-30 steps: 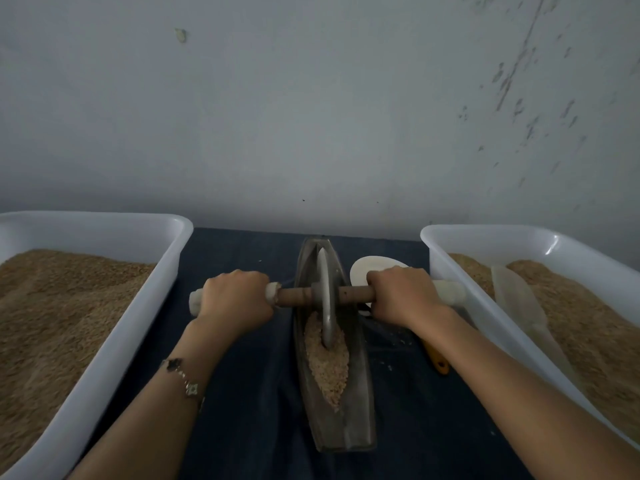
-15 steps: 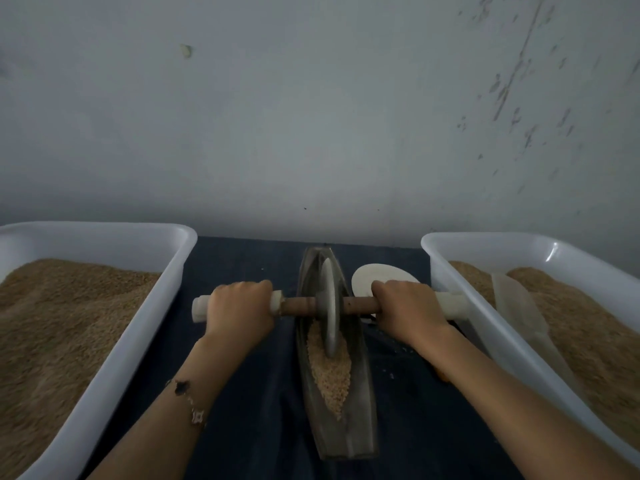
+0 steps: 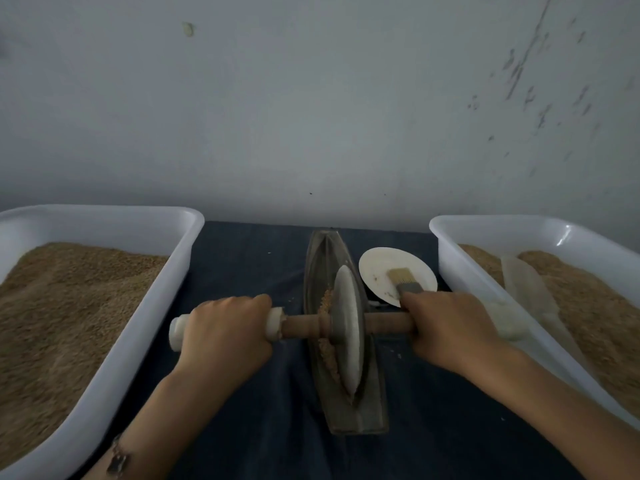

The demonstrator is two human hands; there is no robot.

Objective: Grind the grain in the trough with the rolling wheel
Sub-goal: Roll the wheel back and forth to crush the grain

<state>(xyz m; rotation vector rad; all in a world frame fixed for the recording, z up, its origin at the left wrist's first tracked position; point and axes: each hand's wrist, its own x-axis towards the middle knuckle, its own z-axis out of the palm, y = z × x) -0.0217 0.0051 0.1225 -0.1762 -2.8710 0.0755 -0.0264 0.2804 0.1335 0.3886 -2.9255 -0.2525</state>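
Gripping the axle [image 3: 388, 323] crosswise, left hand [image 3: 225, 336] and right hand [image 3: 450, 332] clamped either side of the rolling wheel [image 3: 348, 332].
Ran lengthwise away toward the wall, the trough [image 3: 346, 403]; sat midway between equally near hands, grain [image 3: 327, 353] beside the wheel.

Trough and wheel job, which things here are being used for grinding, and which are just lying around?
In use: trough, rolling wheel, grain, left hand, right hand.
Lying about: left tub, right tub, white plate, brush.

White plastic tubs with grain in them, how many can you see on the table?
2. One white tub is at the left edge, beside the left hand. The other tub is at the right, with a pale scoop lying in its grain.
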